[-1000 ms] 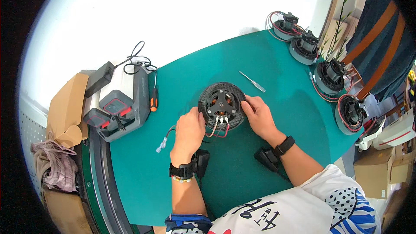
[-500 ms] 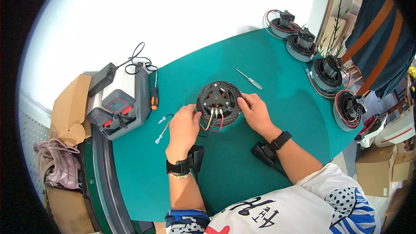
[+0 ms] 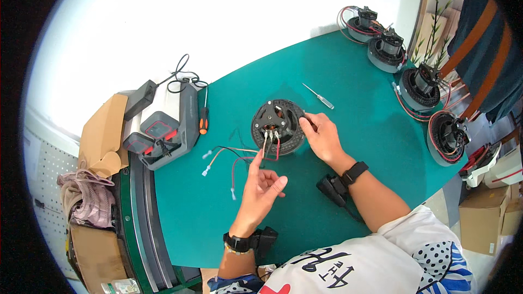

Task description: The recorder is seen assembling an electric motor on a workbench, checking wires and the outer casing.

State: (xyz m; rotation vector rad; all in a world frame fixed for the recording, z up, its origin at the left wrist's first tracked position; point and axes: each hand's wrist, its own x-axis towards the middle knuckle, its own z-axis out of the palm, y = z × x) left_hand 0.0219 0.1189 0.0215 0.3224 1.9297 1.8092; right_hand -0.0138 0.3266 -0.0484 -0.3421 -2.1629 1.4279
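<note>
A round black fan motor (image 3: 260,120) rests on the green tabletop (image 3: 234,245), its three-armed cap facing up. On its right rim, my right hand (image 3: 326,140) grips with the thumb on top. From its near side run black, tan and red wires (image 3: 234,170) with clear-sleeved connectors, spread out to the left. Just below the motor my left hand (image 3: 261,193) is open, holding nothing, thumb apart and index finger stretched toward the wire terminals. Whether that fingertip touches a wire I cannot tell.
A small clear-handled screwdriver (image 3: 324,101) lies beyond the motor. At the left stand a grey-and-white device (image 3: 185,125), an orange-handled screwdriver (image 3: 204,121) and a cardboard box (image 3: 103,130). Several similar motors (image 3: 419,88) line the right edge.
My left hand has left the motor's left side and drawn down toward me, index finger extended. The red wire now lies spread out to the left. My right hand stays on the rim.
</note>
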